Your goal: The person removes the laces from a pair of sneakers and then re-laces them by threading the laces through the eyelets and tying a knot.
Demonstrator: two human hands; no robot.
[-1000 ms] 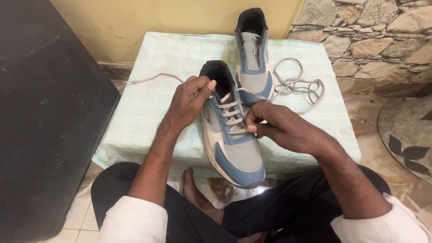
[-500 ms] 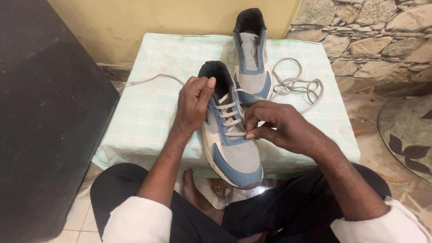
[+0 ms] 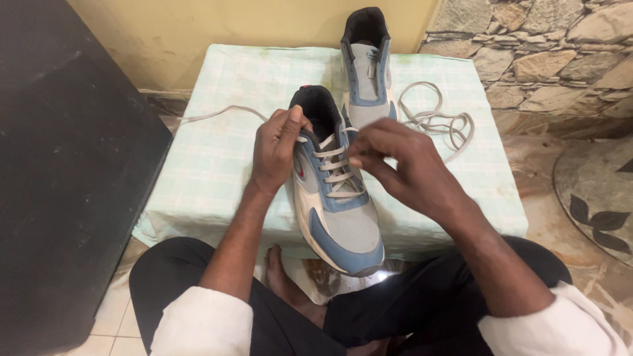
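Observation:
A grey, white and blue sneaker (image 3: 339, 224) lies toe toward me on a low table covered with a pale green checked cloth (image 3: 217, 165). My left hand (image 3: 277, 148) grips the shoe's collar and pinches the grey lace end (image 3: 217, 112) that trails off to the left. My right hand (image 3: 402, 165) pinches the lace at the upper eyelets on the shoe's right side. A second matching sneaker (image 3: 366, 72) stands behind, unlaced, with a loose grey lace (image 3: 435, 122) coiled beside it.
A dark panel (image 3: 59, 178) stands at the left. A stone wall (image 3: 547, 46) rises at the right, over a patterned floor (image 3: 593, 204). My dark trousers and a bare foot (image 3: 283, 283) show below the table edge.
My right hand has moved up the shoe from the lower laces to the upper eyelets. The left hand has kept its grip near the collar.

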